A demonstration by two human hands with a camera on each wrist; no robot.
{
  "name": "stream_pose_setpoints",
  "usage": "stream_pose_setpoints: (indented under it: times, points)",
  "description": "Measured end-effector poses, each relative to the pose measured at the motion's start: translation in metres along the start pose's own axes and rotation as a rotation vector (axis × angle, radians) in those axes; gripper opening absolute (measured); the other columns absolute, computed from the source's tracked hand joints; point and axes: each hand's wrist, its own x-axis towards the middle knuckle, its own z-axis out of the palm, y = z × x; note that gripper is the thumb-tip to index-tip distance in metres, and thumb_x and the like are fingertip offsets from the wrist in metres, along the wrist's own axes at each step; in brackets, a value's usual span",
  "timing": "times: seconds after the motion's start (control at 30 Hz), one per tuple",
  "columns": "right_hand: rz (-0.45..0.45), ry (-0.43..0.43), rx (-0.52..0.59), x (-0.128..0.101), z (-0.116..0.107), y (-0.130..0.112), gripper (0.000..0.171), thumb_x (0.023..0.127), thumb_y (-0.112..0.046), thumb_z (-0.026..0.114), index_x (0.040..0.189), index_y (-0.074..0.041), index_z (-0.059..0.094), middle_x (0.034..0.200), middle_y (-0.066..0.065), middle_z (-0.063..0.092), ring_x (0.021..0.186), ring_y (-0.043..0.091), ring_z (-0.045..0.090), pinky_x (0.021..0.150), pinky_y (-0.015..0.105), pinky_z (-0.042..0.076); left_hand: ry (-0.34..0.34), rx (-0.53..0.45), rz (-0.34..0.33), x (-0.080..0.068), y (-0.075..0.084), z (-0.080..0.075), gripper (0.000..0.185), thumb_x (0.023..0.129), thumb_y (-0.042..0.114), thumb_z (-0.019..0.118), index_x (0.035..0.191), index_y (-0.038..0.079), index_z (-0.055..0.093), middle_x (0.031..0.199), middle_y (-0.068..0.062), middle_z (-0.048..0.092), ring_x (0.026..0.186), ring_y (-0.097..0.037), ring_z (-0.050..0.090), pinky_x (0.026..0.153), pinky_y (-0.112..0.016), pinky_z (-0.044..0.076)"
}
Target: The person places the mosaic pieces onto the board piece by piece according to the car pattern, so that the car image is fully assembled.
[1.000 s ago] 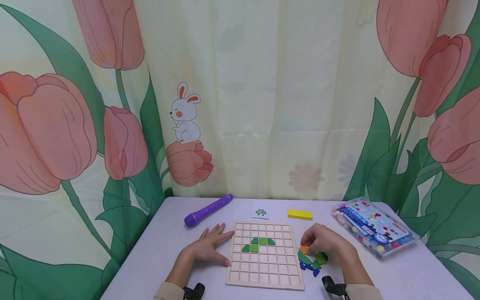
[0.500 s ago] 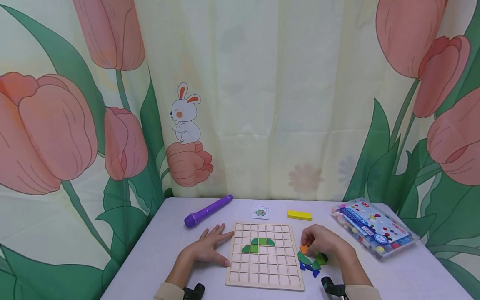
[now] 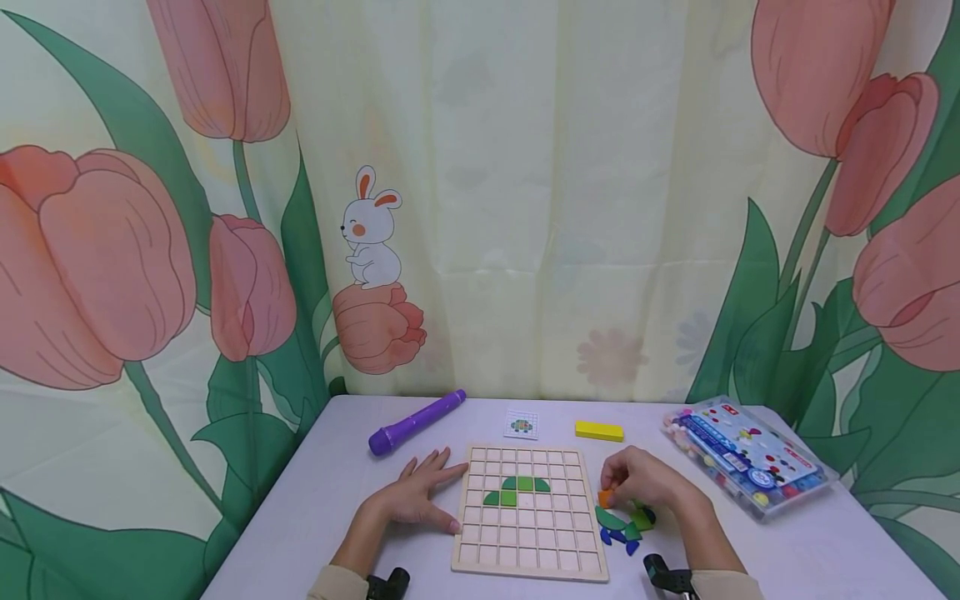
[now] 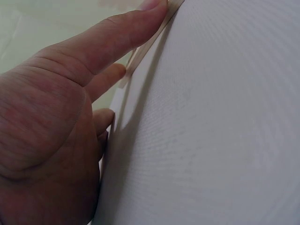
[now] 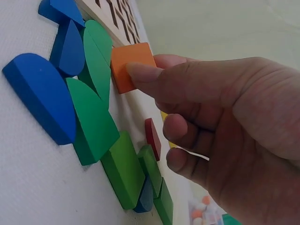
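My right hand (image 3: 651, 479) pinches an orange square block (image 5: 124, 55) between thumb and index finger, just off the right edge of the wooden grid board (image 3: 528, 535). Below and beside it lie loose blocks: a blue curved block (image 5: 40, 96), a green one (image 5: 93, 124), a light green one (image 5: 124, 171) and a red one (image 5: 152, 138). On the board, several green squares and rounded pieces, such as a green square (image 3: 508, 497), sit in two rows. My left hand (image 3: 411, 493) lies spread at the board's left side, thumb and index fingertips at its edge.
Behind the board are a small pattern card (image 3: 521, 424), a yellow bar (image 3: 599, 430) and a purple microphone-shaped object (image 3: 417, 422). A clear plastic case (image 3: 750, 457) with colourful contents stands at the right. A printed curtain (image 3: 525, 208) hangs behind the table.
The orange block has shifted slightly left and tilted in my right fingers. My left hand and the pieces on the board have stayed put.
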Motion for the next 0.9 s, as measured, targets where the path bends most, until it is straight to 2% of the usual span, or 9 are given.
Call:
stream_pose_setpoints:
  times: [0.3,0.63,0.77,0.9]
  points:
    - [-0.015,-0.024,0.041,0.0,0.0,0.002,0.013,0.085,-0.003,0.082,0.089,-0.005,0.07,0.08,0.005,0.069,0.076,0.021,0.058,0.069,0.03,0.049,0.001,0.002,-0.002,0.0,0.001,0.0,0.103,0.072,0.061,0.087,0.16,0.033,0.042,0.175,-0.014,0.014,0.163,-0.038,0.005,0.128,-0.066,-0.003]
    - [-0.024,0.125,-0.026,0.006,0.003,-0.01,0.008,0.088,-0.012,0.082,0.093,-0.013,0.076,0.087,-0.002,0.073,0.086,0.02,0.059,0.08,0.034,0.048,0.003,0.006,-0.006,0.001,-0.001,0.0,0.103,0.071,0.063,0.086,0.16,0.034,0.042,0.175,-0.013,0.014,0.163,-0.037,0.005,0.128,-0.066,-0.003]
    - [-0.078,0.164,-0.032,0.011,0.008,-0.014,0.009,0.089,-0.015,0.082,0.098,-0.014,0.08,0.09,-0.004,0.074,0.087,0.019,0.059,0.079,0.029,0.051,0.003,0.004,-0.005,0.001,-0.002,0.0,0.103,0.072,0.062,0.087,0.16,0.034,0.042,0.175,-0.013,0.014,0.163,-0.038,0.005,0.128,-0.066,-0.002]
    - [-0.132,0.186,0.007,0.016,0.015,-0.017,0.011,0.09,-0.015,0.081,0.1,-0.012,0.081,0.094,-0.003,0.076,0.087,0.019,0.06,0.075,0.024,0.053,0.0,-0.006,-0.006,0.001,-0.002,0.0,0.103,0.071,0.062,0.087,0.16,0.034,0.042,0.175,-0.013,0.014,0.163,-0.038,0.005,0.128,-0.066,-0.003]
